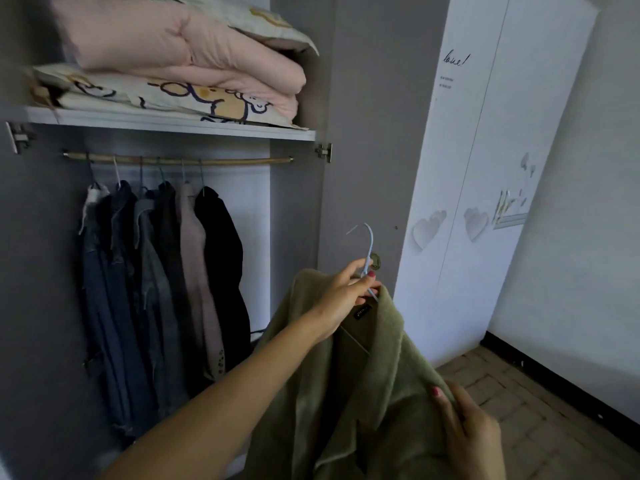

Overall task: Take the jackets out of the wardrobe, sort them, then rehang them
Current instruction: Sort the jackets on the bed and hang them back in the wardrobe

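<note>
Open grey wardrobe carcass (298, 209) on the left, hinges (323, 152) at both upper corners of the opening. White shelf (173, 124) across the top, carrying folded pink bedding (180, 46) over a cartoon-print quilt (166, 98) that reaches the shelf's front edge. Wooden rail (176, 161) just under the shelf. To the right, a white two-door cabinet (485, 202) with heart decals (427, 230) and handwritten-style lettering (456, 60). White wall (571, 271) at the far right, black skirting (554, 379) along its base. Brown brick-pattern floor (519, 410). Light is dim and cool.
</note>
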